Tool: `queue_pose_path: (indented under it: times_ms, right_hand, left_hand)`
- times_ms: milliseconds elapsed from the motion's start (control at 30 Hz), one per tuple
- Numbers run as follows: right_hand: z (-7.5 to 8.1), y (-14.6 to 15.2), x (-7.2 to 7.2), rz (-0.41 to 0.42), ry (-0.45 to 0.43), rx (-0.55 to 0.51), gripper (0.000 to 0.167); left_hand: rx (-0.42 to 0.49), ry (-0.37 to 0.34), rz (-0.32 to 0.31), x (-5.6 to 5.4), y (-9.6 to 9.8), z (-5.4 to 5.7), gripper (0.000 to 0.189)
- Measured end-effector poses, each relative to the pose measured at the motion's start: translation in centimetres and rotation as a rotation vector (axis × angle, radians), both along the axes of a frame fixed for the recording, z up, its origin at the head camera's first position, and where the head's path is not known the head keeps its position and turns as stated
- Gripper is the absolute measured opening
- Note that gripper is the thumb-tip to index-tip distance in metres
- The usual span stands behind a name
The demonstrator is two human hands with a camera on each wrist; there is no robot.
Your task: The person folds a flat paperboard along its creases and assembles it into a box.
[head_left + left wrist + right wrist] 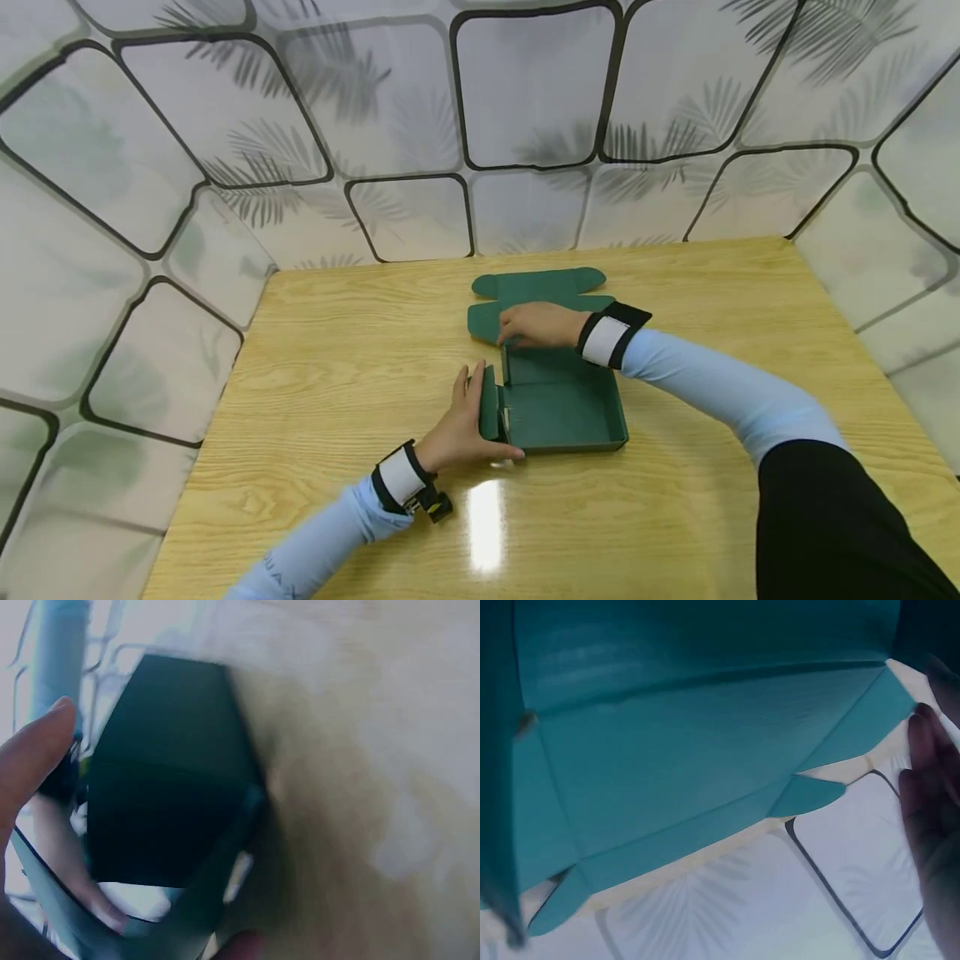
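Observation:
A green cardboard box (562,417), partly folded, lies on the wooden table with its lid panel (536,286) spread flat behind it. My left hand (465,425) grips its left side panel (489,404), fingers along the outside and thumb at the front corner. At the back left corner, my right hand (543,323) pinches a narrow upright flap with bent fingers. The right wrist view has that hand (937,787) at the end of a green side flap (862,724). Blur softens the box (172,757) in the left wrist view, with my left thumb (34,761) beside it.
The wooden table (337,358) extends around the box on every side. Patterned cloth (405,100) with black outlines and leaf prints hangs behind the table and along its sides. Light glares off the tabletop in front of the box.

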State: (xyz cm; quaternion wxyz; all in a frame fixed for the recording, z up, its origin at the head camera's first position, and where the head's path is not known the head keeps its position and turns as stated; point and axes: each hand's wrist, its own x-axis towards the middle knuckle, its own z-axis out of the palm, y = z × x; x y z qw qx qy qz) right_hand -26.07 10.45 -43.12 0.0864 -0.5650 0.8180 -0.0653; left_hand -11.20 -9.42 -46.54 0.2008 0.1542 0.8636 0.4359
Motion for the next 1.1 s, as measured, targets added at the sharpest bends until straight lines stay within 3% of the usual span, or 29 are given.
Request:
queue_pose_path:
  times_ms: [100,333,567,667,867,1100]
  right_hand:
    - [0.0,-0.2,0.0,0.033,0.004,-0.067,0.017]
    - [0.0,-0.2,-0.3,0.11,-0.037,-0.118,0.013]
    - [0.8,0.0,0.3,0.183,-0.109,-0.202,0.009]
    - [0.6,0.0,0.7,0.15,-0.205,-0.186,0.008]
    - [0.5,0.2,1.2,-0.004,-0.372,-0.161,0.004]
    - [0.8,0.3,1.1,0.022,-0.407,-0.153,0.012]
  left_hand:
    - [0.002,0.075,0.019,0.5,0.8,-0.4,0.132]
    - [-0.011,0.208,-0.001,0.7,1.7,-1.0,0.124]
    - [-0.052,0.26,-0.024,0.5,2.1,-0.9,0.12]
    - [-0.098,0.29,-0.049,0.7,2.2,-1.0,0.115]
    - [-0.181,0.396,-0.137,1.5,2.7,-1.1,0.09]
    - [-0.255,0.53,-0.182,2.0,3.1,-1.0,0.079]
